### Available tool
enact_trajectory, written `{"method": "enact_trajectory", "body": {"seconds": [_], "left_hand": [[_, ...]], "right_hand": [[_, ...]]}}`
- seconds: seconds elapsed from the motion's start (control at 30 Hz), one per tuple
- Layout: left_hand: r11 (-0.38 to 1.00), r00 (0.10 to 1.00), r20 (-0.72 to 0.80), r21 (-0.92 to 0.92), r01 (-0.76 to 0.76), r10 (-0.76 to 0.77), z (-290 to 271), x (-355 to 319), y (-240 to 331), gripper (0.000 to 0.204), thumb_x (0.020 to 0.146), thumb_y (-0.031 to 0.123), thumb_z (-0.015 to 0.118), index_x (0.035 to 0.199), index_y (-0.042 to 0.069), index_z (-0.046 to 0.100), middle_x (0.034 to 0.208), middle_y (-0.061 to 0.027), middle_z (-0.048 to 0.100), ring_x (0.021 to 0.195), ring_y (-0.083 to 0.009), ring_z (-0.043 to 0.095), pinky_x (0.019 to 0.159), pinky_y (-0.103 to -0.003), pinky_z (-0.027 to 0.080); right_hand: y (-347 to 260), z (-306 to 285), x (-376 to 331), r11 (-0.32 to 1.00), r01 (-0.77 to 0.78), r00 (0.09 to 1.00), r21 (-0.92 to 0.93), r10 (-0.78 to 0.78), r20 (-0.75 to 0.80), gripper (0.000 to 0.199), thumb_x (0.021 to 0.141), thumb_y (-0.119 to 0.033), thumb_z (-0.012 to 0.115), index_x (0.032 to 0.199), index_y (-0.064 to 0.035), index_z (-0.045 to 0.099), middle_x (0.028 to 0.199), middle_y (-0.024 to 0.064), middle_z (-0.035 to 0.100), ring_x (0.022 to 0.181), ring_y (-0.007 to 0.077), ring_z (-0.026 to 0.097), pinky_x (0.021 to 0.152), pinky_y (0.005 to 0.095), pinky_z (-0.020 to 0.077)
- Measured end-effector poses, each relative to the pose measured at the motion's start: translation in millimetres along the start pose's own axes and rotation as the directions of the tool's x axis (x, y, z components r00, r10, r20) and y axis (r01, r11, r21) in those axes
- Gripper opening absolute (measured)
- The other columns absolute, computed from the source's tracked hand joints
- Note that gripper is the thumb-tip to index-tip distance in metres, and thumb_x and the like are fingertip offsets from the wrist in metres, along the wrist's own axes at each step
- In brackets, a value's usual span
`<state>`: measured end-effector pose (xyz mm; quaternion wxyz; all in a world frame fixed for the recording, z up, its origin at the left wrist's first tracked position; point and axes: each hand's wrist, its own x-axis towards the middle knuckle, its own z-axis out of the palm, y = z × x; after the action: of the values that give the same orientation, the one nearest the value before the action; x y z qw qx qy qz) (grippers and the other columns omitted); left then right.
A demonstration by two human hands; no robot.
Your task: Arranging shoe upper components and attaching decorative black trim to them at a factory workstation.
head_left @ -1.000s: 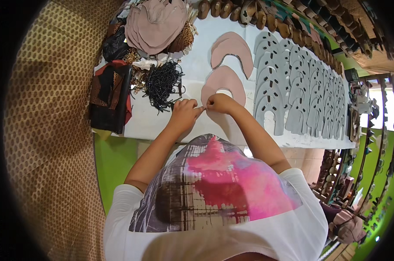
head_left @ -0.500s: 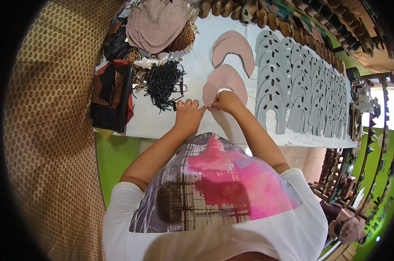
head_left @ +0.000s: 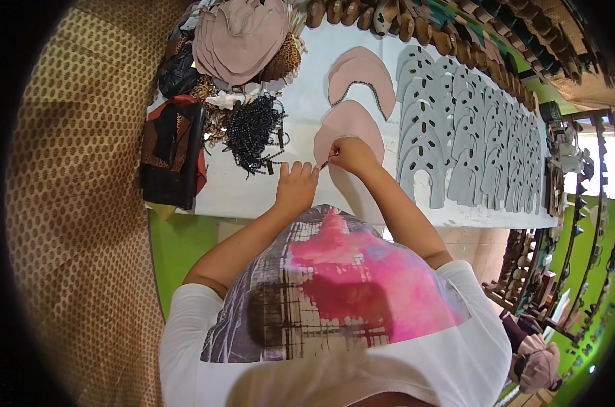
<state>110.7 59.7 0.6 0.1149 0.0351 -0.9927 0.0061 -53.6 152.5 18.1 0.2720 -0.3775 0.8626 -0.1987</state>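
Observation:
A pink U-shaped shoe upper (head_left: 348, 121) lies on the white table near its front edge. My right hand (head_left: 355, 156) is over its inner curve, fingers pinched on a thin dark beaded trim at the edge. To its left, my left hand (head_left: 297, 184) grips the same beaded trim, a short length of which spans between the two hands. A tangled heap of black beaded trim (head_left: 253, 132) lies left of my left hand, and a strand runs from it toward that hand. Just beyond, more pink uppers (head_left: 361, 71) lie overlapped, the inner curve of one edged with beads.
Rows of overlapping grey uppers (head_left: 423, 152) with dark tabs cover the table's right side. Wooden shoe lasts (head_left: 423, 32) line the far edge. At the left are stacked pink pieces (head_left: 243, 41) and a black case-like object (head_left: 193, 159). A patterned curtain (head_left: 83, 203) hangs beyond the table.
My right fingers have drawn in over the upper's inner edge, covering a white patch seen before. My left hand has shifted slightly down and left, and more beaded trim shows between the hands.

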Motion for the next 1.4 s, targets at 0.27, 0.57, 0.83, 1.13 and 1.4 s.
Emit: {"method": "enact_trajectory", "body": {"seconds": [0.27,0.57,0.83,1.13,1.4], "left_hand": [[0.998,0.998,-0.045,0.055,-0.039,0.042,11.1,2.2,6.3,0.024,0.08,0.015,0.049,0.096,0.005,0.062,0.084,-0.0036,0.051,0.086,-0.0201,0.046,0.085,-0.042,0.031],[1.0,0.996,0.082,-0.007,-0.024,0.024,-5.2,15.1,2.6,0.024,0.079,0.019,0.052,0.096,0.004,0.061,0.095,-0.0049,0.055,0.096,-0.0208,0.049,0.094,-0.047,0.028],[0.999,0.997,0.067,-0.039,-0.022,0.025,13.2,3.1,1.8,0.043,0.077,0.028,0.058,0.118,0.015,0.054,0.125,-0.007,0.047,0.118,-0.0253,0.04,0.098,-0.058,0.022],[0.972,0.984,0.18,-0.23,0.051,-0.009,-6.1,16.7,2.2,0.042,0.077,0.027,0.059,0.116,0.011,0.055,0.122,-0.0071,0.048,0.119,-0.0255,0.039,0.098,-0.058,0.022],[0.97,0.978,0.208,-0.241,0.033,0.019,-8.4,25.4,1.2,0.037,0.078,0.022,0.059,0.112,0.009,0.058,0.115,-0.0031,0.053,0.112,-0.0199,0.046,0.1,-0.058,0.022]], "right_hand": [[-4.0,0.8,6.9,0.993,-0.08,0.996,-0.091,0.083,0.037,0.014,0.065,-0.018,0.067,0.071,-0.0065,0.064,0.076,0.0107,0.064,0.074,0.0265,0.061,0.066,0.036,0.0479],[-4.2,-1.1,7.8,0.985,-0.154,0.986,-0.083,0.158,0.045,0.016,0.065,-0.019,0.067,0.071,-0.0058,0.061,0.076,0.0114,0.063,0.073,0.0271,0.06,0.064,0.0371,0.0473],[-4.8,-14.0,1.1,0.983,-0.145,0.984,-0.112,0.155,0.083,0.023,0.066,-0.027,0.069,0.081,-0.0117,0.063,0.08,0.008,0.065,0.08,0.0248,0.062,0.067,0.0364,0.0483],[21.1,-20.5,12.4,0.996,-0.061,0.993,-0.067,0.067,0.095,0.019,0.066,-0.027,0.069,0.079,-0.0123,0.067,0.078,0.0051,0.066,0.074,0.0231,0.062,0.065,0.0348,0.0473],[12.5,-13.8,19.6,0.995,-0.068,0.997,-0.066,0.07,0.022,0.016,0.066,-0.022,0.068,0.076,-0.0095,0.066,0.075,0.0066,0.065,0.071,0.0224,0.062,0.064,0.0333,0.0471]]}}
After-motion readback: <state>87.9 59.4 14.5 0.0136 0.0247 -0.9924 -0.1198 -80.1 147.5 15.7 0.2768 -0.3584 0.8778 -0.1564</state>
